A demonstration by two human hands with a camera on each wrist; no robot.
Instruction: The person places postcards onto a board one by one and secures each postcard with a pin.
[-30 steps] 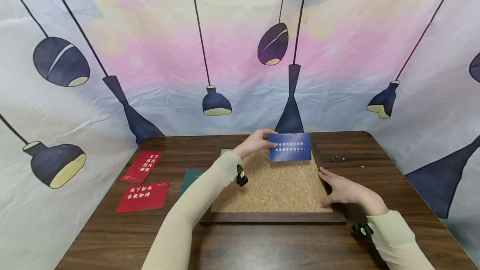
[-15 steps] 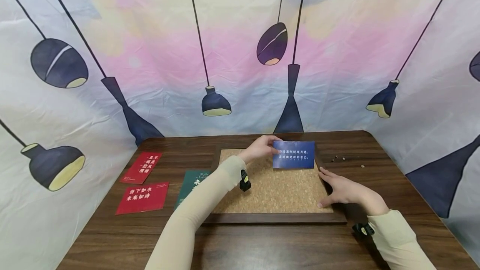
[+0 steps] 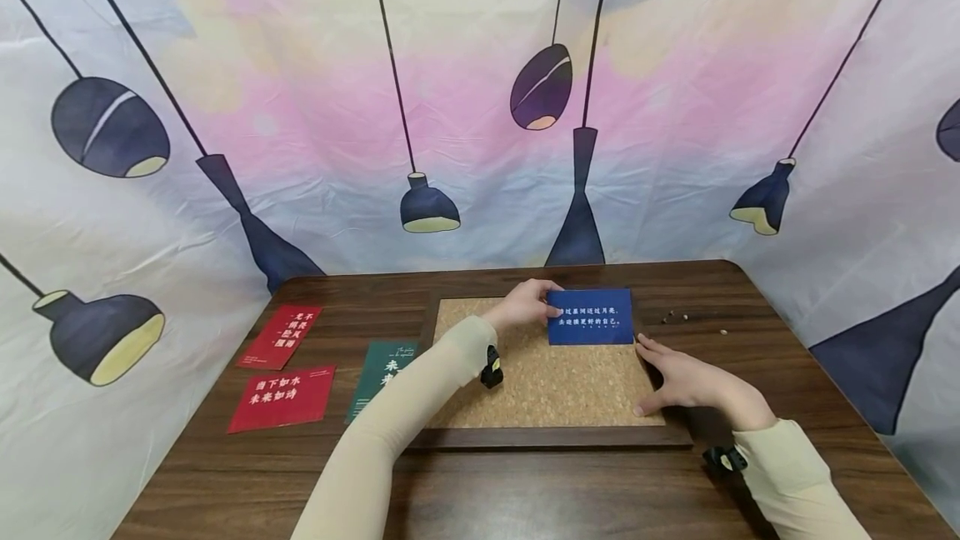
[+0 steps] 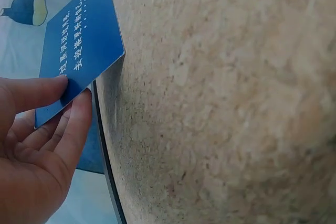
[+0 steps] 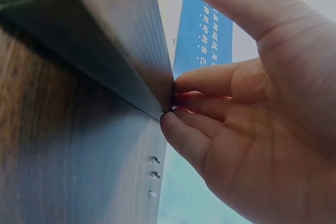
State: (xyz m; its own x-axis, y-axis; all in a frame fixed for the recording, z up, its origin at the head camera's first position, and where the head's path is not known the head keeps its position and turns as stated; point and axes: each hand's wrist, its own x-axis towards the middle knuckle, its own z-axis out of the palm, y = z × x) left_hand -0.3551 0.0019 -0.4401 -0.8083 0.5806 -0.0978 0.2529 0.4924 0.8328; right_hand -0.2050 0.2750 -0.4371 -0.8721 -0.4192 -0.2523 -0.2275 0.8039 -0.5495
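Note:
My left hand point(image 3: 525, 304) pinches the left end of a blue card point(image 3: 592, 327) with white writing, thumb on its face and fingers behind. In the left wrist view the card point(image 4: 86, 45) tilts up, its lower corner close to the cork. Beneath lies a cork board point(image 3: 547, 390) in a dark wooden frame point(image 3: 555, 437). My right hand point(image 3: 693, 382) rests at the frame's right side, fingers spread. In the right wrist view its fingertips touch the frame's outer side point(image 5: 131, 35), with the thumb over the top.
Two red cards point(image 3: 283, 398) lie on the wooden table point(image 3: 510, 490) at the left. A green card point(image 3: 378, 369) lies by the board, partly behind my left arm. Several small pins point(image 3: 675, 317) are scattered to the right of the board. A printed cloth point(image 3: 322, 107) hangs behind.
My left hand has brought the blue card down and slightly right, nearer the board's far right part. More of the green card shows. The right hand has stayed in place.

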